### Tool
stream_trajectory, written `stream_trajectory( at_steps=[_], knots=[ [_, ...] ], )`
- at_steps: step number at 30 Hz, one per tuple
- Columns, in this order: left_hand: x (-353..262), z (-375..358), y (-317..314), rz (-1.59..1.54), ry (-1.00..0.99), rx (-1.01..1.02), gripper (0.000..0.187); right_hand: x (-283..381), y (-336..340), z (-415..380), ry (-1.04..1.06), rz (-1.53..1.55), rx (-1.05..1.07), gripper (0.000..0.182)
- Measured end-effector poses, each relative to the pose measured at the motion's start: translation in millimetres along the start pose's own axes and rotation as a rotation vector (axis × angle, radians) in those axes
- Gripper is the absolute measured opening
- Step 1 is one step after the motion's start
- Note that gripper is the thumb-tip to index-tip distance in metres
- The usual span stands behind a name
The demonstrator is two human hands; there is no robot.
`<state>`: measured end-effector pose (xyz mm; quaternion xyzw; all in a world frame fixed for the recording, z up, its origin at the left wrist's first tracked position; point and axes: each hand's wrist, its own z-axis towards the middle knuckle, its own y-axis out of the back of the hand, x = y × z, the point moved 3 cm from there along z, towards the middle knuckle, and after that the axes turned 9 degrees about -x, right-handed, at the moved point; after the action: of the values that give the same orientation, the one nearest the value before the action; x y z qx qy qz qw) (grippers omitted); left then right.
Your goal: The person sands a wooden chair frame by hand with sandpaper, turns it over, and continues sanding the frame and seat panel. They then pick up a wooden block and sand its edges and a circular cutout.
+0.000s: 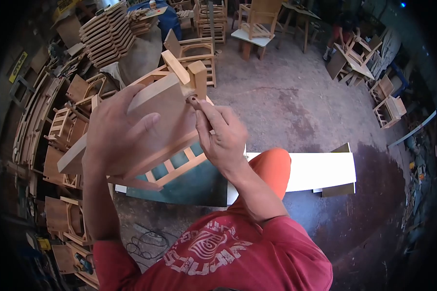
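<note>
A wooden chair [172, 114] with a broad flat panel and slatted frame is tilted in front of me. My left hand [114, 126] grips the panel's edge, thumb lying across its face. At the panel's far corner, beside a short wooden post [197, 77], my right hand [222, 136] is closed round a small brown rolled piece [193, 100]. That piece looks like folded sandpaper and touches the wood, though its kind is not certain. Beneath the chair is a dark green board [194, 186].
A white board [320, 170] extends right of my knee. Stacked wooden frames [107, 36] and several chairs line the left side. Across the floor, another person [344, 34] bends over a wooden piece [357, 56]. A cable [148, 242] lies on the floor.
</note>
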<state>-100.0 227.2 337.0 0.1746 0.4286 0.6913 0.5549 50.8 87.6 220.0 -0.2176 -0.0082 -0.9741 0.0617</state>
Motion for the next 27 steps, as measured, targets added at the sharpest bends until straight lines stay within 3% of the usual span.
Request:
stream_trajectory(
  at_steps=[6, 8, 13, 17, 20, 22, 25, 27],
  knots=[
    [4, -3, 0, -0.043, 0.025, -0.018, 0.059, -17, -20, -17, -0.096, 0.042, 0.041, 0.031],
    [2, -2, 0, -0.004, 0.005, -0.036, 0.051, -18, -20, -12, -0.094, 0.059, 0.025, 0.031],
    [7, -4, 2, -0.021, 0.015, -0.031, 0.054, -18, -23, -5, -0.252, 0.133, 0.159, 0.027],
    [5, 1, 2, -0.039, 0.024, 0.037, 0.058, -15, -27, -6, -0.220, 0.164, 0.144, 0.025],
    [8, 0, 1, -0.054, 0.033, 0.026, 0.058, -18, -30, -4, -0.302, 0.165, 0.141, 0.023],
    [10, -1, 3, -0.061, 0.034, 0.045, 0.059, -18, -24, -17, -0.567, 0.381, 0.133, 0.020],
    [2, 6, 6, -0.080, 0.066, 0.059, 0.061, -20, -27, -8, -0.508, 0.278, 0.134, 0.024],
    [-4, 6, 6, -0.092, 0.083, 0.060, 0.061, -15, -19, -3, -0.624, 0.306, 0.176, 0.026]
  ],
)
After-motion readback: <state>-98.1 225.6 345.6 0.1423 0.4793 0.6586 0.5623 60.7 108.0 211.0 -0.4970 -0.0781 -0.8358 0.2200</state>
